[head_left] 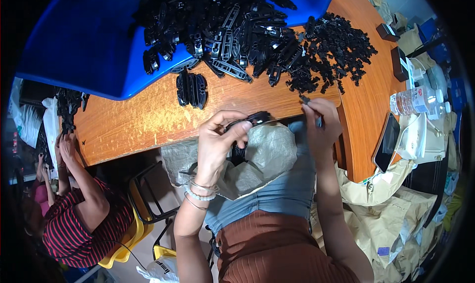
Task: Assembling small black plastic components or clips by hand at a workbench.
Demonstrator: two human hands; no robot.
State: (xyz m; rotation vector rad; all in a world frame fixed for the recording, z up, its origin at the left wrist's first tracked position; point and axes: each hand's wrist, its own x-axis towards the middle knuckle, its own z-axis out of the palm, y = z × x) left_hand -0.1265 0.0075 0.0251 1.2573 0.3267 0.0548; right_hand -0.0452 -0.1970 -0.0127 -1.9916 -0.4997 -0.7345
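Note:
My left hand (217, 139) is closed on a long black plastic part (259, 117), held just off the table's front edge. Between the fingertips of my right hand (324, 127) is a small black plastic piece (305, 100), pinched near the table's front right corner. An open grey woven sack (271, 147) lies over my lap below the hands, with some dark parts showing inside. A heap of small black pieces (341, 48) spreads beyond my right hand. Long black slotted parts (227, 45) are piled at the far middle, and a few stand together (192, 90) nearer me.
A large blue bin (94, 60) tips onto the wooden table (128, 119). To the right are a phone (386, 143), plastic bottles (413, 101) and brown paper sacks (381, 218). A co-worker in a striped shirt (84, 223) handles black parts at the left, beside a chair (148, 194).

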